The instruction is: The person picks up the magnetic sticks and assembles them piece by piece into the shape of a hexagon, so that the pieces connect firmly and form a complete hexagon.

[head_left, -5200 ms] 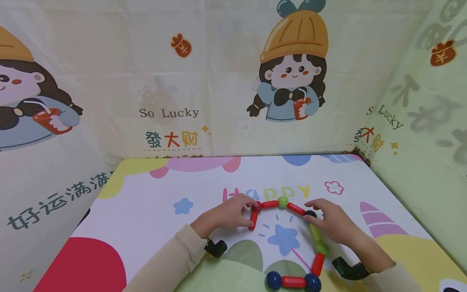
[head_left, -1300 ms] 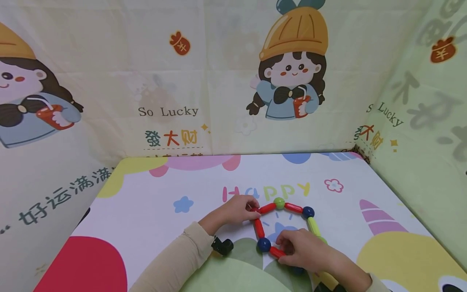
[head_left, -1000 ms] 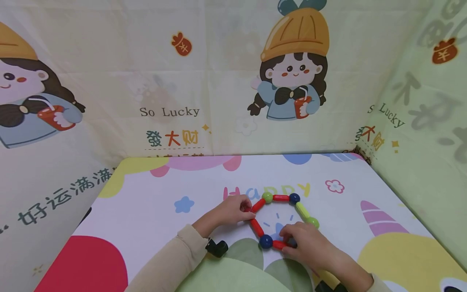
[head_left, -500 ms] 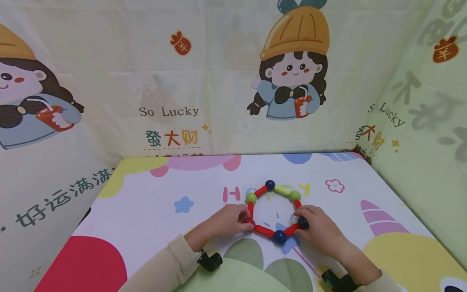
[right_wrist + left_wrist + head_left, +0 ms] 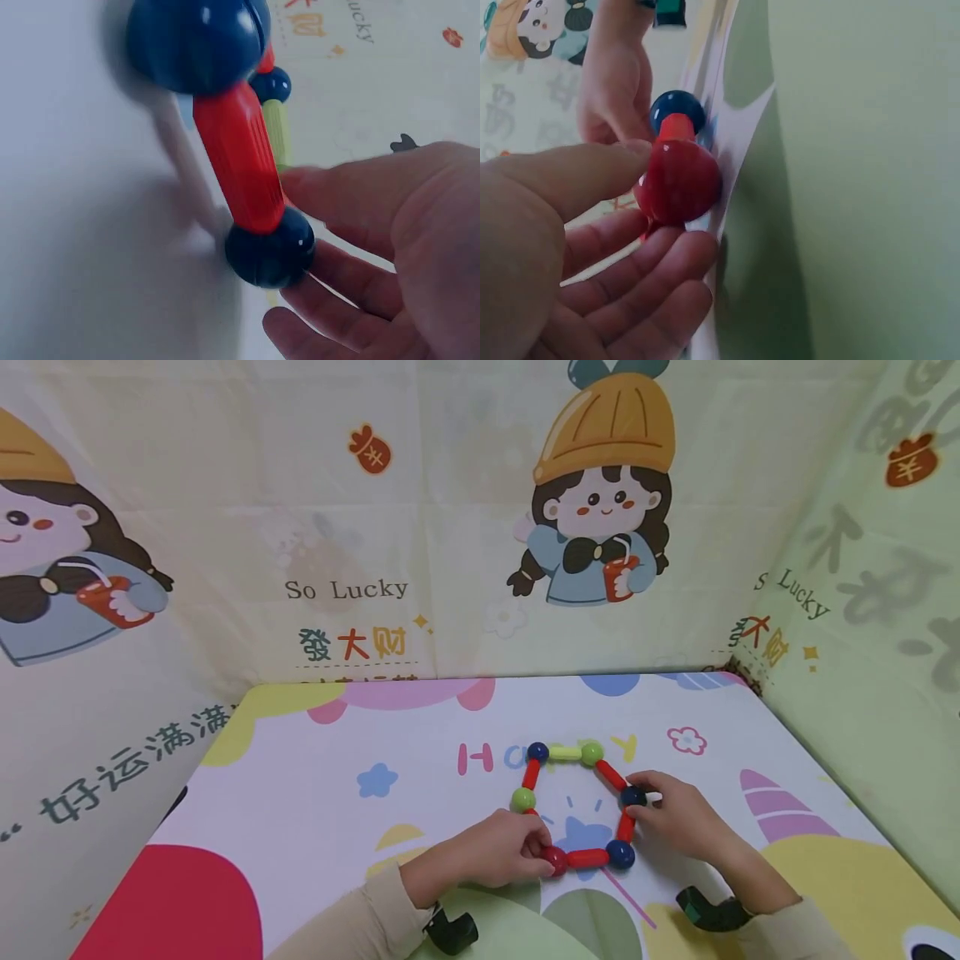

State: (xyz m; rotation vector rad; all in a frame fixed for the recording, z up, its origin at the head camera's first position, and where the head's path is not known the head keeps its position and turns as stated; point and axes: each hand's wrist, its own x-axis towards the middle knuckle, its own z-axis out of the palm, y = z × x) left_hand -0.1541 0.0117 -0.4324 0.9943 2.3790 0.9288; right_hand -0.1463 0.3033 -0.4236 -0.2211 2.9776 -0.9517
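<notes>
A closed ring of magnetic rods and balls lies on the table, nearly hexagonal. My left hand (image 5: 495, 852) pinches its red ball (image 5: 555, 860) at the near left; in the left wrist view the thumb lies against that red ball (image 5: 679, 184). My right hand (image 5: 686, 814) pinches a dark blue ball (image 5: 633, 797) at the ring's right; the right wrist view has thumb and fingers about this blue ball (image 5: 270, 249). Between the hands are a red rod (image 5: 588, 858) and another blue ball (image 5: 620, 854). Green balls (image 5: 592, 753) and a yellow-green rod (image 5: 565, 753) form the far side. My left fingers partly hide one red rod.
The tabletop (image 5: 315, 793) carries printed shapes and the word Happy. Printed cloth (image 5: 465, 527) hangs behind and at both sides. A dark camera sits on each wrist.
Earlier the chain had a gap at the near left; now it is closed. Over the last half second the ring has turned counterclockwise, the left hand carrying the red ball nearer and to the right.
</notes>
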